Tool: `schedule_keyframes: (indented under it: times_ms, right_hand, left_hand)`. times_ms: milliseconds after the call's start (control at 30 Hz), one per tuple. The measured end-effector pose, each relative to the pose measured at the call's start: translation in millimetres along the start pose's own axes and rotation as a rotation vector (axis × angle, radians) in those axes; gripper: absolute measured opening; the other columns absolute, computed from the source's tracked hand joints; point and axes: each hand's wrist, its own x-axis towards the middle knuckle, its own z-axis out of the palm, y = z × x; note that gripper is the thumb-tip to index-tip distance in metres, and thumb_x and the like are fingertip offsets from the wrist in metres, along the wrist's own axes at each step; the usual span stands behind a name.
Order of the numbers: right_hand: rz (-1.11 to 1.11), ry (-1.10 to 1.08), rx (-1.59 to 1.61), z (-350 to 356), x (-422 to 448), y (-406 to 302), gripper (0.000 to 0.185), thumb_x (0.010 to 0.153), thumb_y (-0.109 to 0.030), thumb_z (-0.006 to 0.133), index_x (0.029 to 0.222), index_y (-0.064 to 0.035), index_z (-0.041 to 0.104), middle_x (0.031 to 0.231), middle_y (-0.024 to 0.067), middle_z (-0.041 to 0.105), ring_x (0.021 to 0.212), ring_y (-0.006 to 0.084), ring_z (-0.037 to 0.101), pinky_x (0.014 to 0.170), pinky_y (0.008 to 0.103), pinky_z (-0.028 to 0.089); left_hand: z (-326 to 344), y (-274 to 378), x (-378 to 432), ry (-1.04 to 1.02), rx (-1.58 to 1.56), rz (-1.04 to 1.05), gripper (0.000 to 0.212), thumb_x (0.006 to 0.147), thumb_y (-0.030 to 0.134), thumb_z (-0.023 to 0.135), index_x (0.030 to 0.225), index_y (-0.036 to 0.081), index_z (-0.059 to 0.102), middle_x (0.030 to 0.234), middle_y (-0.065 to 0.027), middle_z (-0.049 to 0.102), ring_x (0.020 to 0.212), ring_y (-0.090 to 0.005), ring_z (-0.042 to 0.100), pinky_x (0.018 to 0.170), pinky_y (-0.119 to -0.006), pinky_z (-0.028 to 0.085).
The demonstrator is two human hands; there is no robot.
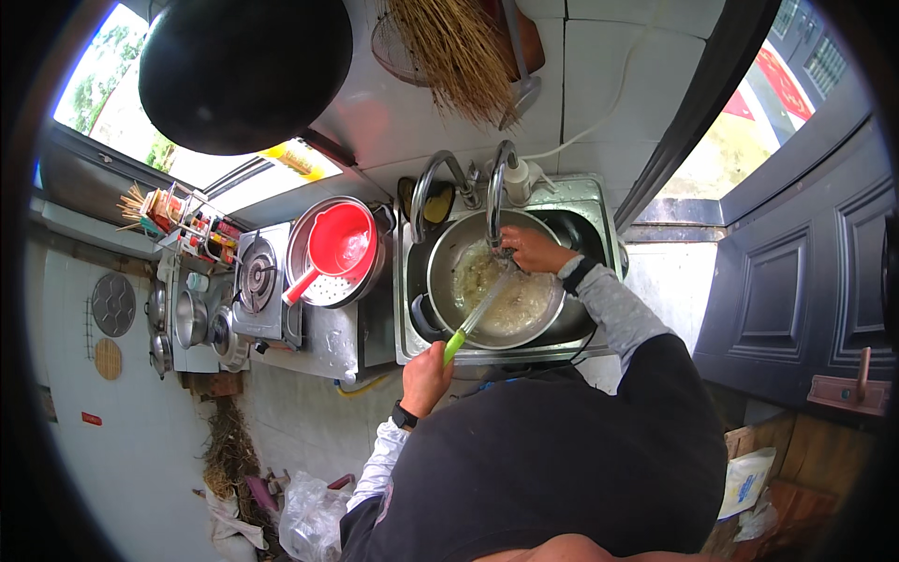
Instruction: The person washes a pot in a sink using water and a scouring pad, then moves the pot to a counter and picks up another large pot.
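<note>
A wide metal pan (pixel 439 281) sits in the sink basin with cloudy, bubbly water (pixel 520 309) inside. My left hand (pixel 426 379) grips the green handle of a long metal-shafted utensil (pixel 484 302), which slants across the pan. At the utensil's far end, right below the spout of the curved chrome faucet (pixel 497 183), the fingers of my right hand (pixel 537 249) curl around it. They hide the utensil's head, and a small dark patch shows beside the fingertips. A second chrome spout (pixel 421 200) arches to the left of the first.
Left of the sink, a red plastic ladle (pixel 342 239) rests in a metal colander (pixel 330 289). Beyond it stands a gas stove (pixel 258 274). A black wok (pixel 246 77) and a straw brush (pixel 456 56) hang above. A white bottle (pixel 518 183) stands behind the faucets; a dark door (pixel 779 267) is at right.
</note>
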Motion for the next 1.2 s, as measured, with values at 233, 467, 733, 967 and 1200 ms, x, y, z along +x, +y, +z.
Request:
schedule_keyframes:
  times_ms: [233, 467, 733, 967, 1200]
  right_hand:
    - [0.171, -0.282, 0.051, -19.2, 7.7, 49.7, 0.042, 0.077, -0.007, 0.049, 0.118, -0.0002, 0.057, 0.11, 0.0167, 0.061, 0.1, 0.0292, 0.059, 0.089, 0.0346, 0.045]
    - [0.771, -0.021, 1.144, -11.5, -23.4, 28.9, 0.027, 0.086, -0.01, 0.053, 0.109, 0.0026, 0.06, 0.095, 0.0087, 0.064, 0.077, 0.0117, 0.06, 0.068, 0.0249, 0.053]
    - [0.134, 0.215, 0.121, -6.3, -33.6, -13.9, 0.031, 0.094, -0.028, 0.052, 0.11, -0.0047, 0.064, 0.108, 0.0122, 0.061, 0.105, 0.0259, 0.055, 0.093, 0.0342, 0.042]
    - [-0.105, -0.072, -0.126, -27.6, -3.8, -42.3, 0.025, 0.085, -0.028, 0.059, 0.093, -0.0067, 0.068, 0.099, 0.0138, 0.061, 0.092, 0.0325, 0.058, 0.08, 0.0391, 0.047]
    - [0.485, -0.263, 0.448, -15.6, -10.3, 61.8, 0.037, 0.092, -0.033, 0.054, 0.111, -0.0025, 0.064, 0.113, 0.012, 0.063, 0.091, 0.0214, 0.062, 0.081, 0.0302, 0.048]
  left_hand:
    - [10.6, -3.4, -14.9, 0.007, 0.001, -0.017, 0.023, 0.074, 0.014, 0.064, 0.091, 0.007, 0.049, 0.071, -0.0132, 0.06, 0.064, -0.0343, 0.059, 0.054, -0.044, 0.046]
    - [19.7, -20.1, -17.9, 0.033, 0.005, -0.067, 0.022, 0.074, 0.014, 0.064, 0.089, 0.008, 0.049, 0.072, -0.0129, 0.059, 0.064, -0.0348, 0.059, 0.053, -0.044, 0.046]
    - [7.0, -19.2, -1.2, 0.059, 0.076, -0.075, 0.02, 0.076, 0.02, 0.066, 0.086, 0.01, 0.051, 0.07, -0.0113, 0.059, 0.063, -0.0338, 0.059, 0.053, -0.043, 0.045]
    - [7.3, -16.5, 6.9, 0.074, 0.097, -0.039, 0.022, 0.076, 0.022, 0.068, 0.086, 0.01, 0.053, 0.073, -0.0096, 0.06, 0.065, -0.0332, 0.059, 0.054, -0.042, 0.046]
    - [17.8, -24.7, 1.1, 0.173, 0.079, -0.011, 0.019, 0.073, 0.016, 0.066, 0.085, 0.012, 0.053, 0.073, -0.0075, 0.06, 0.064, -0.0314, 0.059, 0.052, -0.041, 0.045]
